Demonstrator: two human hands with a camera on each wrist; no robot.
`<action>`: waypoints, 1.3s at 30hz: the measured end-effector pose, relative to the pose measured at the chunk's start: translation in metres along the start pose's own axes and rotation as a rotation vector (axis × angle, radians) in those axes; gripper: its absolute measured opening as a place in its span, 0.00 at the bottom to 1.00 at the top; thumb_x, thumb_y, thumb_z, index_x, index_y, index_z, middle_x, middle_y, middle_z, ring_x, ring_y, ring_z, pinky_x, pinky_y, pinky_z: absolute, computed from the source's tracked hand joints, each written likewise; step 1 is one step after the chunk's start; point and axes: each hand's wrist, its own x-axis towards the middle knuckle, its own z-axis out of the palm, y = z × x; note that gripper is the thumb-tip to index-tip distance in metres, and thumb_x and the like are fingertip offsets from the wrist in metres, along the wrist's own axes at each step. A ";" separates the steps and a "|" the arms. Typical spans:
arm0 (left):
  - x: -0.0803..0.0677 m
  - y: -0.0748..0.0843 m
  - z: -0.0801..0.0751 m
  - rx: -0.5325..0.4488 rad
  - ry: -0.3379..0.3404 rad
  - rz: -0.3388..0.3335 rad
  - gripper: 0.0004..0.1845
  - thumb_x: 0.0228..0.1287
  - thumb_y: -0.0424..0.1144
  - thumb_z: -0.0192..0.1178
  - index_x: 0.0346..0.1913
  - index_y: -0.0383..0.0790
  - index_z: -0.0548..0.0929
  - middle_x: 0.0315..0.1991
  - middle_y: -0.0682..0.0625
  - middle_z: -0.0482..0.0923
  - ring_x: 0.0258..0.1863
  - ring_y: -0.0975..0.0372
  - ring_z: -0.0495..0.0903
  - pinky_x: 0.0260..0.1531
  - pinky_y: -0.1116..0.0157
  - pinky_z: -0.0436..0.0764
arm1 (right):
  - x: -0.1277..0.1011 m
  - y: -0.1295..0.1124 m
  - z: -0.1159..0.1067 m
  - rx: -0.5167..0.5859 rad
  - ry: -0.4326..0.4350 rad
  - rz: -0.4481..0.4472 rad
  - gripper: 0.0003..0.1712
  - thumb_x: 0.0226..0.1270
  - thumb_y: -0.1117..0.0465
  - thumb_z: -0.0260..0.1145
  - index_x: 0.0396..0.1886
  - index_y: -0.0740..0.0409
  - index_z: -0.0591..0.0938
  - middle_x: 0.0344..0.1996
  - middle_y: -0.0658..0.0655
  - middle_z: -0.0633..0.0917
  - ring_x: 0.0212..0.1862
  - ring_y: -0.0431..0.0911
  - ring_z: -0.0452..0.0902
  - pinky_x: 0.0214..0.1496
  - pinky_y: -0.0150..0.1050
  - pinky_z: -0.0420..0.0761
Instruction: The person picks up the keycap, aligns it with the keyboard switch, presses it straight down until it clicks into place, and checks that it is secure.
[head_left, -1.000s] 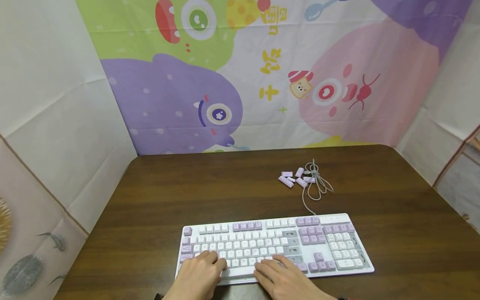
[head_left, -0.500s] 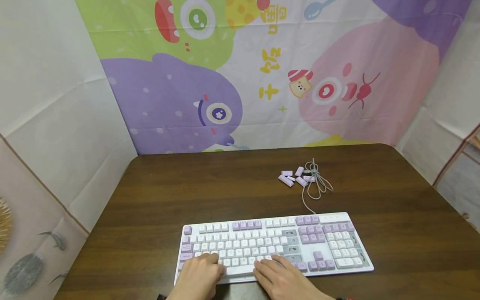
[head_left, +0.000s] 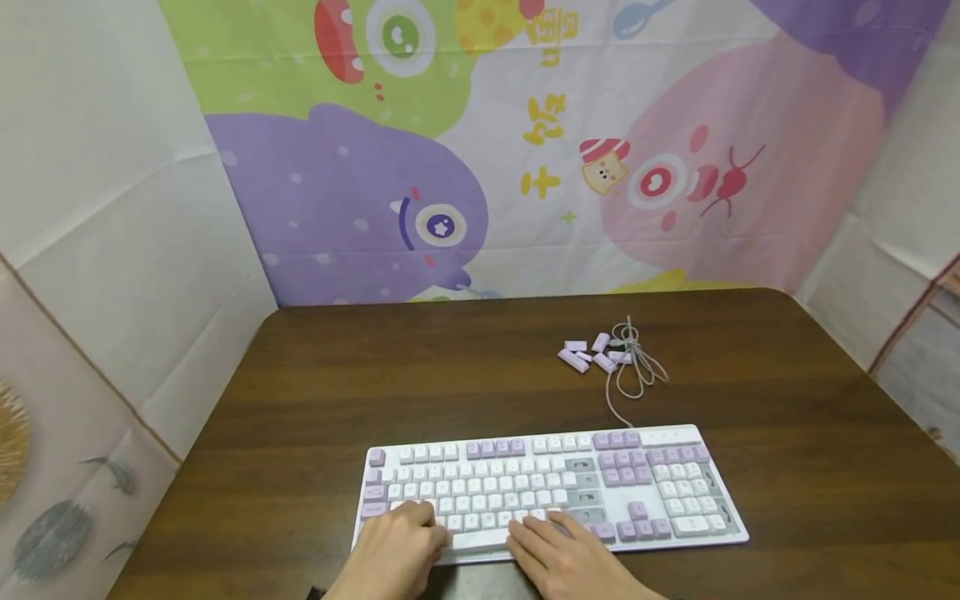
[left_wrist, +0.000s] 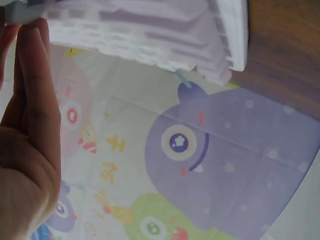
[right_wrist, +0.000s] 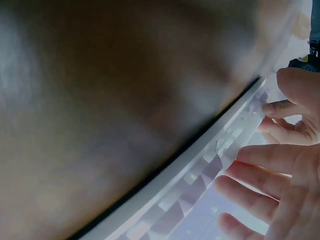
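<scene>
home desk nook | cartoon wall cloth | wooden table | keyboard

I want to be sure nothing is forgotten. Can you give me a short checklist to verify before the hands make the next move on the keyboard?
1. Both hands on the keys: ok; left hand and right hand rest on the lower rows.
2. Keyboard flat on the table: ok.
3. All keycaps fitted: not ok; grey gaps show right of the main block.
4. Loose keycaps in view: ok; they lie behind the keyboard, beside the cable.
5. Cable plugged in: cannot tell.
</scene>
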 end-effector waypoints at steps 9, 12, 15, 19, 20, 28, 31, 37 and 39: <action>0.003 0.005 0.000 0.062 -0.035 0.020 0.11 0.26 0.32 0.67 0.13 0.50 0.75 0.16 0.56 0.67 0.18 0.64 0.70 0.10 0.68 0.62 | -0.002 -0.002 0.002 -0.053 0.046 -0.007 0.32 0.71 0.39 0.36 0.44 0.49 0.82 0.44 0.47 0.83 0.47 0.40 0.78 0.48 0.38 0.75; 0.003 0.005 0.001 0.063 -0.052 0.016 0.12 0.27 0.32 0.67 0.12 0.50 0.75 0.16 0.56 0.67 0.17 0.63 0.70 0.10 0.68 0.63 | -0.002 -0.002 0.001 -0.052 0.055 0.001 0.32 0.71 0.39 0.36 0.44 0.50 0.82 0.44 0.48 0.84 0.47 0.40 0.78 0.48 0.38 0.75; 0.004 0.005 0.000 0.051 -0.064 -0.003 0.12 0.27 0.32 0.68 0.11 0.51 0.74 0.15 0.56 0.67 0.17 0.63 0.70 0.10 0.68 0.62 | -0.001 -0.001 0.000 -0.024 0.056 0.012 0.34 0.71 0.37 0.35 0.44 0.51 0.82 0.45 0.48 0.84 0.46 0.40 0.78 0.47 0.38 0.75; 0.007 0.001 -0.004 -0.013 -0.084 -0.028 0.10 0.30 0.34 0.69 0.13 0.52 0.79 0.15 0.57 0.69 0.17 0.64 0.72 0.12 0.68 0.64 | 0.000 0.002 -0.004 0.022 0.029 0.031 0.35 0.67 0.33 0.38 0.45 0.51 0.82 0.45 0.48 0.84 0.47 0.40 0.78 0.46 0.38 0.75; 0.009 0.000 -0.005 -0.037 -0.087 -0.035 0.09 0.31 0.34 0.70 0.14 0.53 0.80 0.15 0.57 0.70 0.17 0.64 0.73 0.12 0.68 0.66 | 0.000 0.003 -0.004 0.031 0.020 0.035 0.36 0.66 0.32 0.39 0.45 0.51 0.82 0.45 0.48 0.84 0.47 0.40 0.78 0.46 0.38 0.75; 0.013 -0.002 -0.007 -0.103 -0.134 -0.070 0.09 0.34 0.35 0.71 0.21 0.51 0.83 0.19 0.57 0.75 0.21 0.63 0.77 0.17 0.67 0.71 | -0.002 0.002 -0.004 0.053 -0.010 0.055 0.38 0.64 0.29 0.40 0.48 0.51 0.82 0.47 0.47 0.84 0.49 0.40 0.79 0.47 0.38 0.75; 0.010 0.002 -0.004 -0.060 -0.123 -0.066 0.10 0.33 0.34 0.71 0.21 0.50 0.81 0.19 0.57 0.73 0.21 0.62 0.75 0.17 0.67 0.70 | -0.003 0.000 -0.003 0.018 0.005 0.035 0.37 0.65 0.31 0.38 0.47 0.51 0.82 0.47 0.48 0.84 0.49 0.40 0.79 0.47 0.39 0.75; 0.007 0.011 -0.001 0.048 -0.090 -0.026 0.13 0.23 0.31 0.70 0.17 0.46 0.77 0.18 0.54 0.70 0.18 0.62 0.72 0.15 0.66 0.68 | -0.005 -0.004 0.000 -0.064 0.033 0.016 0.39 0.69 0.34 0.30 0.45 0.50 0.82 0.47 0.48 0.83 0.49 0.41 0.79 0.47 0.39 0.75; 0.006 0.013 0.000 0.072 -0.086 -0.022 0.13 0.20 0.31 0.70 0.16 0.45 0.77 0.18 0.54 0.70 0.18 0.61 0.71 0.14 0.66 0.67 | -0.005 -0.005 0.001 -0.091 0.052 0.011 0.38 0.71 0.36 0.29 0.44 0.50 0.83 0.46 0.48 0.83 0.49 0.42 0.79 0.47 0.39 0.75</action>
